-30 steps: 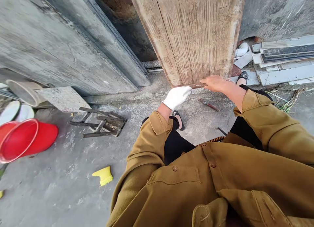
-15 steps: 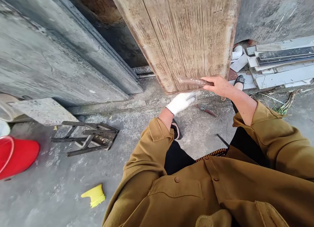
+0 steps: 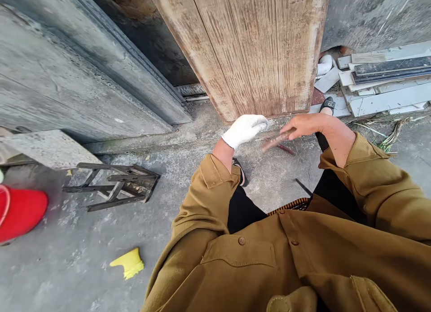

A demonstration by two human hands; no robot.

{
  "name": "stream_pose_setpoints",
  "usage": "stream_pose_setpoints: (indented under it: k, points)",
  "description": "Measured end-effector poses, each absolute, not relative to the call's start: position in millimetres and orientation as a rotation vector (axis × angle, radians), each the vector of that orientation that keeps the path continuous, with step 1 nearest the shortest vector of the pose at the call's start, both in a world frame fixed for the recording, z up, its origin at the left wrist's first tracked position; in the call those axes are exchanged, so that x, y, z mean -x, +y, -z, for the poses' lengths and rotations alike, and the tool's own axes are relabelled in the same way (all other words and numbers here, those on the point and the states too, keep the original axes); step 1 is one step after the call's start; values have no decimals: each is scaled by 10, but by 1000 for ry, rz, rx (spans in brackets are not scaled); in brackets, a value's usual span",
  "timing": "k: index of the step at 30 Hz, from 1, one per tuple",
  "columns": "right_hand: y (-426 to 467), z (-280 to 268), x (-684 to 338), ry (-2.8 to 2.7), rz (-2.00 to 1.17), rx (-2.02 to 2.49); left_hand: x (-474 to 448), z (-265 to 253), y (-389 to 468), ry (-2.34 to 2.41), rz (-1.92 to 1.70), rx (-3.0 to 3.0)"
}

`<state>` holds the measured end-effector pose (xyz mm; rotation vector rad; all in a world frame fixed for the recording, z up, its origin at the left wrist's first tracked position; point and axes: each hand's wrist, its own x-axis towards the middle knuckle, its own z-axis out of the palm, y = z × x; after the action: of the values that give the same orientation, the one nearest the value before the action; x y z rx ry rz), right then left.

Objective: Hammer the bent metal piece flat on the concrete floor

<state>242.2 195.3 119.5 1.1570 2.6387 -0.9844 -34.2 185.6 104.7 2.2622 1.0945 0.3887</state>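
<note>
In a white glove, my left hand [image 3: 245,129] is held just in front of the lower edge of a worn wooden panel [image 3: 256,56]. Its fingers are curled together, and whatever they pinch is hidden. My bare right hand [image 3: 303,125] is closed around one end of a brown stick-like tool [image 3: 273,141], smeared by motion, which points down and left. Below it on the concrete lies a red-handled hand tool [image 3: 287,149], partly covered by the stick.
A small wooden stool [image 3: 117,186] lies on its side at left, near a red bucket [image 3: 23,213]. Yellow cloth-like material [image 3: 129,262] is on the floor. White boards [image 3: 390,96] are piled at right. A dark rod [image 3: 303,187] lies by my legs.
My right hand has swung the brown stick from across the panel's bottom down towards the floor. My gloved left hand has risen slightly. The view has shifted a little.
</note>
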Motion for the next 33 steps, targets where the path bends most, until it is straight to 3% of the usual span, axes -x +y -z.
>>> stream_pose_setpoints:
  k: [3,5,8,11,15,20,23,27,33]
  points:
    - [1899,-1293,-2439,2520,1297,-886,372,-1009,1941,1090,-440,-2166]
    - [1873,-1353,-2452,2538,1550,-938,400,-962,1996,1150,-463,-2120]
    - [1871,-1382,-2465,2598,1887,-1355,420,-878,2025,1229,-445,-2066]
    - [1901,-1320,-2439,2602,2026,-1727,348,-819,1945,1103,-363,-2098]
    - [1950,-1178,-2384,2586,1841,-1912,156,-834,1753,859,-198,-2170]
    - [1988,-1064,-2381,2581,942,-2041,107,-916,1667,865,-102,-2262]
    - [1979,-1046,-2377,2485,650,-1907,176,-948,1693,874,-128,-2309]
    - [1943,-1091,-2333,2421,651,-1574,263,-1002,1757,1093,-201,-2403]
    - [1851,-1251,-2309,2323,1207,-919,397,-1021,1919,1253,-241,-2380]
